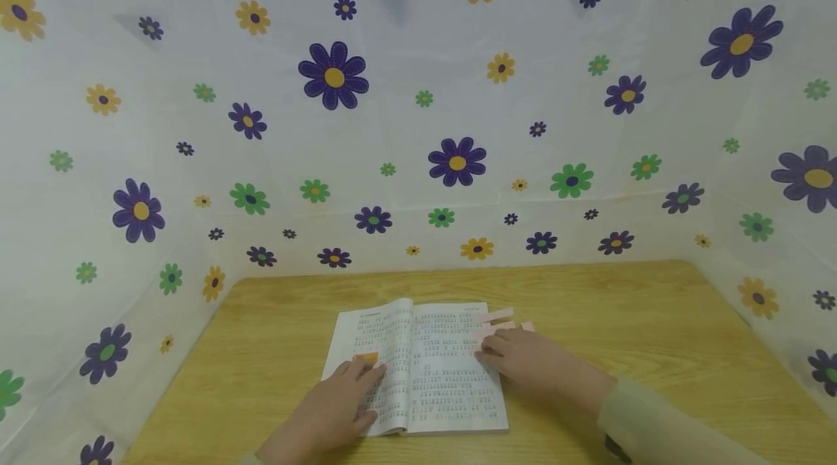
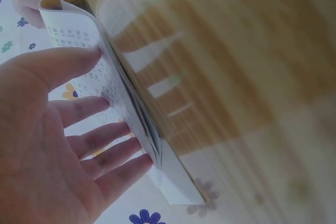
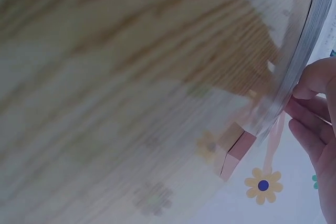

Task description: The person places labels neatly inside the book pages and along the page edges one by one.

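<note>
An open book (image 1: 451,378) lies on the table, its pages covered in small print. My left hand (image 1: 340,403) rests on the left page, with fingers stretched out and spread over the sheet in the left wrist view. Just above those fingers, an orange tab (image 1: 366,358) sits on the page. At the right page's outer edge my right hand (image 1: 532,363) has its thumb and fingers bent close together. Its fingertips seem to pinch a pink paper strip (image 3: 275,142) there, though the contact is partly hidden. Another pink strip (image 1: 500,315) sticks out past the page edge above this hand.
A small pink piece (image 1: 527,326) shows beyond the right hand, and a pink folded end (image 3: 242,146) stands near the book's edge in the right wrist view. The glossy wooden table (image 1: 621,305) is enclosed by a white flowered curtain (image 1: 392,138) behind and at both sides.
</note>
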The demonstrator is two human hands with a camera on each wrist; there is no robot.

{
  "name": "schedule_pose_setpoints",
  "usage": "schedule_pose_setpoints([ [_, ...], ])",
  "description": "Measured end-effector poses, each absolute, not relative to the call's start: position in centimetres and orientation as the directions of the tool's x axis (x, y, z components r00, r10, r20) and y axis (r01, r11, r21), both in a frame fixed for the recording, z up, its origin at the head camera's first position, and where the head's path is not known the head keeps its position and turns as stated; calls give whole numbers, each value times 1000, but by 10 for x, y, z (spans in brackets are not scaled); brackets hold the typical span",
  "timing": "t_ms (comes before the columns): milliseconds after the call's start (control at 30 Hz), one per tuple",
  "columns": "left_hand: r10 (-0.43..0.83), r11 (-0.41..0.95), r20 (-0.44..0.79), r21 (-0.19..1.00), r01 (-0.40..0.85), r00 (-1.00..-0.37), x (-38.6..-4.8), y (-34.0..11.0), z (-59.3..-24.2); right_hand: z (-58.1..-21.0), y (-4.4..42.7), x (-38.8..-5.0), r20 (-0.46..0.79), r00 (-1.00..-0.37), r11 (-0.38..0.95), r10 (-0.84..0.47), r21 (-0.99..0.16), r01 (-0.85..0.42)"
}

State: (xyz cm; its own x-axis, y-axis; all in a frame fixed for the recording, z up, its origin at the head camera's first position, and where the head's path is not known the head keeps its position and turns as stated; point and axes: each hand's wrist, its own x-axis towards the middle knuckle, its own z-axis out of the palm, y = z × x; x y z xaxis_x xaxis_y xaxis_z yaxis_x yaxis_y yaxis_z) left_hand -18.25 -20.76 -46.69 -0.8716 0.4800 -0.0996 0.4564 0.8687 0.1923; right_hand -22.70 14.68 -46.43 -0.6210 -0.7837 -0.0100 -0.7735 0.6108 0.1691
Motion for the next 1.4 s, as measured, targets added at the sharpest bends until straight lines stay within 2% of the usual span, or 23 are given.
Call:
schedule_pose_setpoints([
  [133, 482, 869, -93, 183, 461, -871, -183, -208, -468, -466, 149, -227, -6, -613, 604, -790, 162, -780],
  [467, 457, 882, -104, 184, 434, -883, -184, -207, -469, -470, 159, -226, 44, -547, 537, -836, 267, -800],
  [767, 473, 872, -105, 196, 448, -875, -182, -206, -465, -470, 162, -223, 15, -589, 579, -808, 207, -789],
  [1000, 466, 877, -103, 185, 443, -879, -181, -206, -465, -473, 165, -223, 33, -579, 571, -815, 220, -791],
  [1400, 465, 877, -98, 190, 442, -880, -181, -205, -463, -467, 170, -223, -5, -601, 592, -799, 170, -788],
])
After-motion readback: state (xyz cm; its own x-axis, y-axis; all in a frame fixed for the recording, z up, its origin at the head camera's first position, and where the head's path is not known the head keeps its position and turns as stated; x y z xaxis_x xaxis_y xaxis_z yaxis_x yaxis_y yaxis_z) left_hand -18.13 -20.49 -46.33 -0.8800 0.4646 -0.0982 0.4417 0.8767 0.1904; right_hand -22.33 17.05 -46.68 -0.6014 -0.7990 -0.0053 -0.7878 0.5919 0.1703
